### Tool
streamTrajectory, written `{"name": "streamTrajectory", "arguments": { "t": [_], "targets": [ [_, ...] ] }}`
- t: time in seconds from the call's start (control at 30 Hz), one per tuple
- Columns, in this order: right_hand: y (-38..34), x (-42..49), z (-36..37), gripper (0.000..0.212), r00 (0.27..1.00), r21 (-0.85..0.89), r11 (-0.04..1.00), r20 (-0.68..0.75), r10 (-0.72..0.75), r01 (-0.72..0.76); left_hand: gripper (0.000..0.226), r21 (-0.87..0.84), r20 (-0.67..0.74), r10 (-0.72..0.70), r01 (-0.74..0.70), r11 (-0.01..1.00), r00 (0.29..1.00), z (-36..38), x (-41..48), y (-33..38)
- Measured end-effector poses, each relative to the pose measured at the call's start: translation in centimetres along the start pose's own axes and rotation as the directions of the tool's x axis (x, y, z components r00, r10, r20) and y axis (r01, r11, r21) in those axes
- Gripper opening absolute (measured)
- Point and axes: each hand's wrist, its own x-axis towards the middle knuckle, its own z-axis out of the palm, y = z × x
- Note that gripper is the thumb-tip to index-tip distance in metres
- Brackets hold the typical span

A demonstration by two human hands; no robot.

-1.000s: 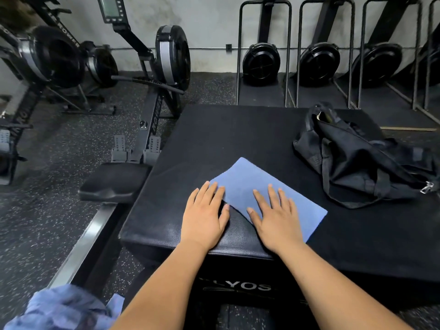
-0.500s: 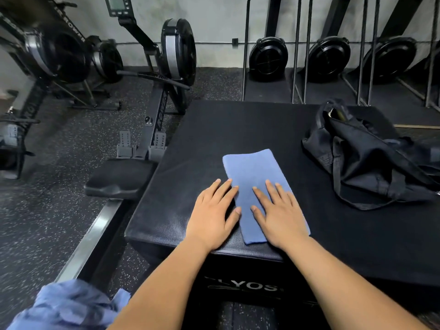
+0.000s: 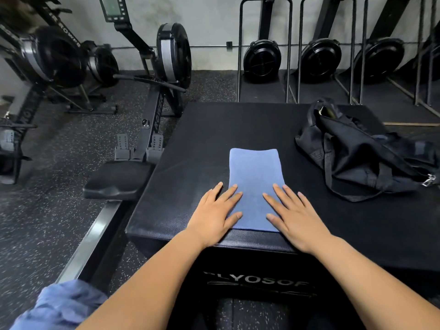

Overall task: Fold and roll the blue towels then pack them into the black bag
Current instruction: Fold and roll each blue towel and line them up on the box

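A blue towel [image 3: 254, 177], folded into a narrow strip, lies lengthwise on the black padded box [image 3: 214, 129], its near end at the box's front edge. My left hand [image 3: 214, 215] lies flat with straight fingers on the towel's near left edge. My right hand [image 3: 295, 215] lies flat on its near right edge. The black bag [image 3: 362, 153] sits slumped on the box to the right, its opening at the far end. A heap of more blue towels [image 3: 59, 306] shows at the lower left, off the box.
A rowing machine's seat [image 3: 117, 178] and rail [image 3: 88, 244] stand close to the box's left side. More rowers [image 3: 173, 53] stand upright along the back wall. Speckled rubber floor surrounds the box.
The towel has been turned from a diagonal lie to straight, pointing away from me. Both hands turned with it and now flank its near end.
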Motion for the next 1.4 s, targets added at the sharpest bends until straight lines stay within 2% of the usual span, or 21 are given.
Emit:
{"name": "streamTrajectory", "arguments": {
  "t": [0.1,0.17,0.23,0.5,0.63,0.77,0.9,1.1,1.3,1.4],
  "targets": [
    [1.3,-2.2,0.1,0.061,0.976,0.084,0.991,-0.199,-0.088,0.106,0.051,-0.238,-0.111,0.004,-0.031,0.971,0.994,0.1,-1.3,-0.4],
    [1.5,-3.3,0.6,0.047,0.929,0.194,0.958,-0.346,-0.134,0.210,0.041,-0.248,-0.143,0.025,-0.061,0.967,0.989,0.4,-2.2,-0.4],
    [1.3,-3.5,0.9,0.036,0.899,0.230,0.940,-0.415,-0.139,0.251,0.037,-0.195,-0.151,0.061,-0.090,0.977,0.987,0.6,-2.6,-0.1],
    [1.4,-3.1,1.1,0.028,0.916,0.407,0.904,-0.399,0.045,0.133,0.029,-0.312,-0.171,-0.009,-0.045,0.949,0.985,0.3,-2.7,0.1],
    [1.3,-3.0,1.0,0.026,0.905,0.431,0.900,-0.408,0.123,0.071,0.036,-0.310,-0.169,-0.024,-0.030,0.950,0.985,0.0,-2.8,0.5],
    [1.4,-2.9,1.1,0.027,0.902,0.447,0.894,-0.398,0.168,0.031,0.042,-0.253,-0.175,0.033,-0.078,0.964,0.984,-0.3,-3.0,0.7],
    [1.8,-2.6,1.1,0.029,0.901,0.492,0.870,-0.396,0.180,0.042,0.039,-0.306,-0.225,0.005,-0.075,0.949,0.974,-0.3,-3.0,0.8],
    [1.9,-2.4,1.3,0.027,0.902,0.513,0.857,-0.391,0.185,0.046,0.017,-0.311,-0.330,0.012,-0.121,0.943,0.944,0.1,-2.6,0.8],
    [1.1,-3.1,0.9,0.035,0.899,0.374,0.926,-0.421,0.117,0.055,0.010,-0.371,-0.334,-0.112,-0.022,0.928,0.936,0.4,-2.5,0.4],
    [1.3,-3.1,1.1,0.027,0.867,0.399,0.914,-0.477,0.144,0.068,0.011,-0.410,-0.323,-0.166,0.021,0.912,0.932,0.6,-2.4,0.2]
  ]
}}
